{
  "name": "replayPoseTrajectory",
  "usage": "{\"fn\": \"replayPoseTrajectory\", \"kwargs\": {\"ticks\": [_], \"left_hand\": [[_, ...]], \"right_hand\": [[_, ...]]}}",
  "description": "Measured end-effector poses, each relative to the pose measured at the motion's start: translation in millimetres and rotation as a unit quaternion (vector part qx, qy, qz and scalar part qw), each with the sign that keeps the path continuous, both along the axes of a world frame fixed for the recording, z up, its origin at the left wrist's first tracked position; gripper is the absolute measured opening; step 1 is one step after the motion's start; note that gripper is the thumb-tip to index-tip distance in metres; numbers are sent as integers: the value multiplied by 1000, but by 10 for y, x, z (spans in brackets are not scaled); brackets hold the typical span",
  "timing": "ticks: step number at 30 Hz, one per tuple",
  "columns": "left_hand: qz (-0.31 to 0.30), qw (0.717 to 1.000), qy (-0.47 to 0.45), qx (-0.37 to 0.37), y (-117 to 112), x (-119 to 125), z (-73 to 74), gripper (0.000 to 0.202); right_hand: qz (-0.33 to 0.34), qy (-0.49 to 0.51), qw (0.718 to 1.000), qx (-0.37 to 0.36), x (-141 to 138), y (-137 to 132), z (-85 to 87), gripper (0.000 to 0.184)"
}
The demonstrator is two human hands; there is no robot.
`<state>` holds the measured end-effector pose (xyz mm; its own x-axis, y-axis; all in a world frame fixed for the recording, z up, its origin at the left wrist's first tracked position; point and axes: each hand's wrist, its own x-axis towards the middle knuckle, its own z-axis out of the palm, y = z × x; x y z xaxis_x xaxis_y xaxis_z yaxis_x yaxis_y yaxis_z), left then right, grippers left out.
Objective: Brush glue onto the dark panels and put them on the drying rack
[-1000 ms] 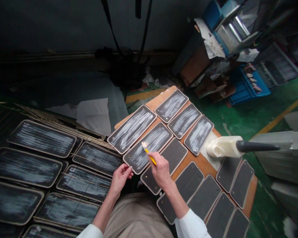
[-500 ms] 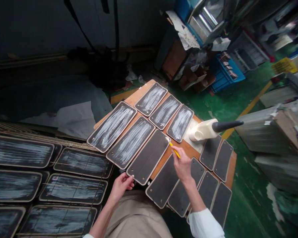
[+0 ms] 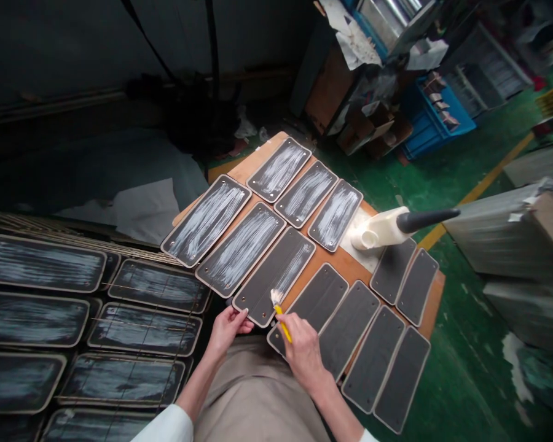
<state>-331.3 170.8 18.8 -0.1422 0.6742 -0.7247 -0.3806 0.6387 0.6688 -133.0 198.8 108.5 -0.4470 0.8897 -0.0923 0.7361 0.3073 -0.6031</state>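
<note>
Green-painted floor (image 3: 447, 209) surrounds a low wooden tabletop (image 3: 350, 270), seen from above by the person seated at it, tan trousers filling the bottom edge. To the left, a wire rack (image 3: 120, 288) carries rows of dark, round-cornered panels streaked with white paste.

More such panels lie on the tabletop in slanted rows. Five coated panels (image 3: 240, 248) at the far side are brushed white all over. The bare panels (image 3: 373, 356) at the near right are plain dark. Between these groups lies the half-coated panel (image 3: 260, 288), long and dark, with white streaks along its right side only.

A white plastic container (image 3: 380, 228) with a long black handle lies on its side at the tabletop's far right edge.

The left hand (image 3: 228, 328) touches the near corner of the half-coated panel with its fingertips; whether its grip pinches the edge or only rests there cannot be told. The right hand (image 3: 304, 353) has its grip closed around the yellow handle of a small brush (image 3: 281, 316), whose white-loaded bristles press on the near end of that same panel.
</note>
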Motion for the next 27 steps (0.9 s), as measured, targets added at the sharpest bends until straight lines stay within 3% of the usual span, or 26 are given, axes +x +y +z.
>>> {"fn": "replayPoseTrajectory", "kwargs": {"ticks": [3, 6, 10, 14, 16, 18, 23, 25, 27], "left_hand": [[8, 1000, -7, 0, -2, 7, 10, 39], [13, 1000, 2, -3, -3, 10, 17, 39], [6, 1000, 11, 1, -17, -3, -4, 39], [-3, 1000, 10, 12, -45, -23, -33, 38], [-4, 1000, 14, 17, -51, -28, -36, 38], [-4, 1000, 17, 20, -46, -30, -29, 38], [-7, 999, 26, 19, -10, -33, 2, 37], [-10, 999, 33, 22, -3, -37, 10, 36], [-15, 999, 40, 23, -4, -42, 14, 37]], "right_hand": [[23, 62, 995, -77, -27, -121, 113, 18], [-11, 125, 986, -113, 49, 48, 199, 17], [-83, 132, 988, 9, 238, 659, 123, 19], [-89, 47, 987, 127, 285, 1090, -104, 20], [-58, -1, 989, 134, 219, 1016, -184, 21], [-11, -23, 994, 109, 120, 754, -201, 22], [65, 55, 995, -48, -90, -18, -42, 20], [49, 112, 987, -107, -113, -93, 13, 17], [6, 162, 978, -132, -82, 25, 17, 16]]}}
